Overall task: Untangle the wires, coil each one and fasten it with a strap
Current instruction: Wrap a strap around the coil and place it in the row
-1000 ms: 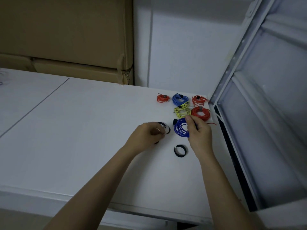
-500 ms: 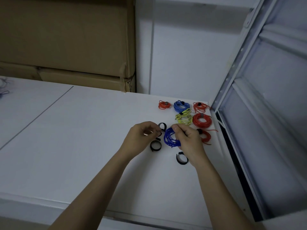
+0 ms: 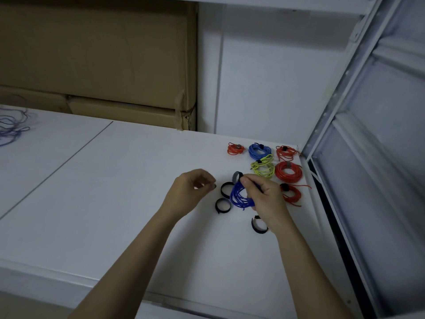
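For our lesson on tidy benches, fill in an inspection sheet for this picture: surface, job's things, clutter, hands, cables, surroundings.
Surface: white table, a seam line on its left part.
Job's things: dark blue coil unstrapped; six strapped coils at the far right, among them the yellow coil; loose black straps, one beside the blue coil.
Clutter: nothing seen.
Hands: right hand grips the blue coil; left hand pinches something small and dark, cannot tell what.
Cables: tangled wires at the far left edge.
Surroundings: cardboard boxes behind; white metal frame on the right.
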A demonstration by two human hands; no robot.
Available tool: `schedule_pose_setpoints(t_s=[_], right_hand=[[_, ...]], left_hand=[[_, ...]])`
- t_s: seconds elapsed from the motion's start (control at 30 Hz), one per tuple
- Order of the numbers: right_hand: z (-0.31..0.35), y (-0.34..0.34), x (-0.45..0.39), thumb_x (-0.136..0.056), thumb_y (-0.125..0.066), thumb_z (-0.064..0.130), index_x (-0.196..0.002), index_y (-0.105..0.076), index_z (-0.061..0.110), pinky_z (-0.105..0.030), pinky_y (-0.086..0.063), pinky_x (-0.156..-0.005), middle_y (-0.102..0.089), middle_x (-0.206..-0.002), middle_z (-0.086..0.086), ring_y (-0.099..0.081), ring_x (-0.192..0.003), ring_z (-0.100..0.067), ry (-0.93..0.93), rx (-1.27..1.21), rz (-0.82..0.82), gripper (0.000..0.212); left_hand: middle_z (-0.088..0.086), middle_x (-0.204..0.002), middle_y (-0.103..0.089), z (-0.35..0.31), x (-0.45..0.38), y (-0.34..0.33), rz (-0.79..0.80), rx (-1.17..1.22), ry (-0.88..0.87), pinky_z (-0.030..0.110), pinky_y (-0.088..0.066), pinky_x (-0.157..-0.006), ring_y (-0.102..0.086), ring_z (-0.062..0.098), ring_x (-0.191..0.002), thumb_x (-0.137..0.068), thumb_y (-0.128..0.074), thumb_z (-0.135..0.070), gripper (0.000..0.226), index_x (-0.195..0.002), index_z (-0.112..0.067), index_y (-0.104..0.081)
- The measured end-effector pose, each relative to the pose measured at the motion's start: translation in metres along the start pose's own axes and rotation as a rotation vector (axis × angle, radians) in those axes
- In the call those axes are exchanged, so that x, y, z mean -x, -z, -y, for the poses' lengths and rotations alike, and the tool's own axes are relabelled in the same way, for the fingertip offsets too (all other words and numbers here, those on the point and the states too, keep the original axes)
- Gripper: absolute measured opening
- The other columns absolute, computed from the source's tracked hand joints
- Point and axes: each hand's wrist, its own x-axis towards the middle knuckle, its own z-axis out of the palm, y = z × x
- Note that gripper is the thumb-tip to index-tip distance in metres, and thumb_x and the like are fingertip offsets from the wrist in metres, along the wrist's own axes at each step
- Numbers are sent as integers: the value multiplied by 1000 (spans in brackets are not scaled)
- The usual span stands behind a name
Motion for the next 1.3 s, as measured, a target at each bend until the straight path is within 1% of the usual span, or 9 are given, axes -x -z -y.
schedule_pose_setpoints(t_s=[0.13, 0.33, 0.43, 0.5, 0.57, 0.83, 1.03, 1.17, 1.3], right_hand=[[0, 2, 0, -96, -56, 15, -87, -69, 26, -16, -35, -43, -50, -51, 11, -41, -48, -1, -61, -51, 61, 19], [-3, 2, 1, -95, -55, 11, -90, -68, 22, -13, -34, -43, -52, -50, 13, -41, -45, 0, -35, -31, 108, 17], [-3, 2, 1, -95, -57, 11, -92, -67, 22, -6, -38, -50, -59, -57, 24, -52, -54, 7, 31, 48, 117, 15], [-1, 2, 2, -95, -56, 9, -92, -67, 23, -5, -39, -52, -60, -59, 26, -54, -56, 10, 83, 79, 140, 17], [0, 1, 3, -95, -55, 7, -91, -66, 24, -4, -39, -53, -60, -59, 27, -55, -56, 10, 118, 87, 159, 20], [-4, 3, 5, -92, -60, 11, -89, -67, 33, -5, -42, -69, -66, -76, 30, -60, -76, 10, 134, 177, 196, 23], [-7, 3, 7, -92, -60, 11, -95, -73, 17, -7, -43, -68, -66, -76, 18, -59, -75, 2, 253, 323, 123, 14], [-8, -2, 7, -93, -60, 11, -99, -73, 11, -20, -49, -73, -69, -86, -1, -61, -82, -9, 333, 425, 119, 15], [-10, -6, 9, -93, -59, 12, -101, -72, 10, -31, -51, -76, -70, -90, -5, -62, -83, -12, 320, 426, 91, 15]], left_hand=[[-5, -104, -66, 15, -4, -1, 177, -334, 75, 19, -44, -72, -59, 9, -86, -91, -60, -16, 19, -105, -24, -70], [1, -133, -53, 13, -8, -4, 262, -568, -25, 38, -30, -108, -37, 25, -131, -95, -50, -9, 37, -124, -29, -62], [-3, -133, -52, -2, -5, -3, 94, -322, -60, 28, -33, -104, -41, 17, -127, -97, -48, -14, 32, -122, -28, -62], [-8, -116, -64, -16, -4, -2, 150, -19, -20, 17, -47, -85, -58, 8, -106, -98, -52, -23, 21, -113, -25, -67], [-9, -97, -71, -25, -3, -3, 209, 131, 6, 22, -53, -76, -65, 8, -88, -95, -59, -24, 13, -100, -22, -70], [-10, -73, -69, -29, -2, -4, 84, 17, -102, 20, -53, -64, -66, 7, -68, -90, -63, -16, 19, -82, -33, -67], [-1, -88, -73, -33, 4, -2, 164, 428, 51, 32, -58, -80, -69, 19, -89, -91, -64, -17, 11, -99, -21, -71], [9, -86, -70, -35, 4, -7, 56, 485, 119, 38, -56, -80, -69, 26, -85, -87, -69, -17, 8, -95, -15, -69], [6, -86, -74, -33, 3, -7, 38, 509, 170, 32, -57, -79, -71, 24, -84, -85, -72, -18, 28, -111, -18, -62]])
